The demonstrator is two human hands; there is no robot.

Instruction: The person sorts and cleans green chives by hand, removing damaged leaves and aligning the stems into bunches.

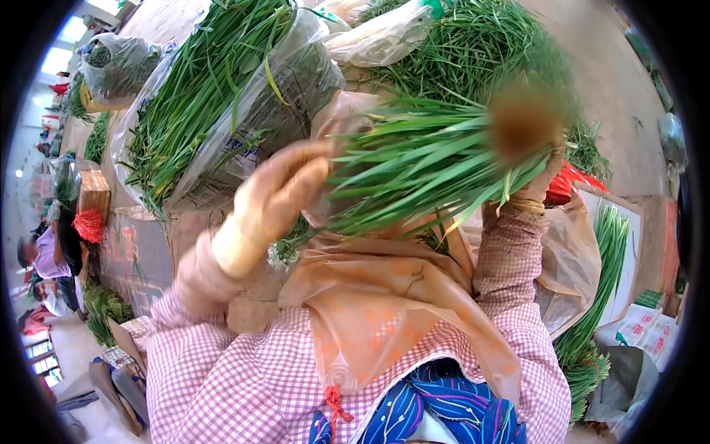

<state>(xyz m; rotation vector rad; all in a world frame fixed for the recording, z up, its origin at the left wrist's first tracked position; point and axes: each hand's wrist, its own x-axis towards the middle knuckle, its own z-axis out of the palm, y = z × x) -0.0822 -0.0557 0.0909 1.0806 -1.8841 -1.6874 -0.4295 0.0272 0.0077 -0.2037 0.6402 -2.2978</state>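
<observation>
A bunch of long, flat green leaves that look like garlic chives (421,163) lies across the air in front of my chest, tips to the left. My right hand (543,174), mostly hidden behind the bunch, grips it near its right end. A brown blurred round patch covers that end; I cannot make out what it is. My left hand (285,189), in a pale glove and smeared by motion, is beside the leaf tips with fingers stretched out and nothing visible in them. An orange-stained plastic apron (392,303) hangs below the bunch.
A big plastic bag of green leaves (214,103) stands at upper left. Beyond the bunch lies a heap of loose greens (481,44). More cut chives (606,251) rest at right by a clear plastic sheet (569,259). A person in a lilac top (52,251) is at far left.
</observation>
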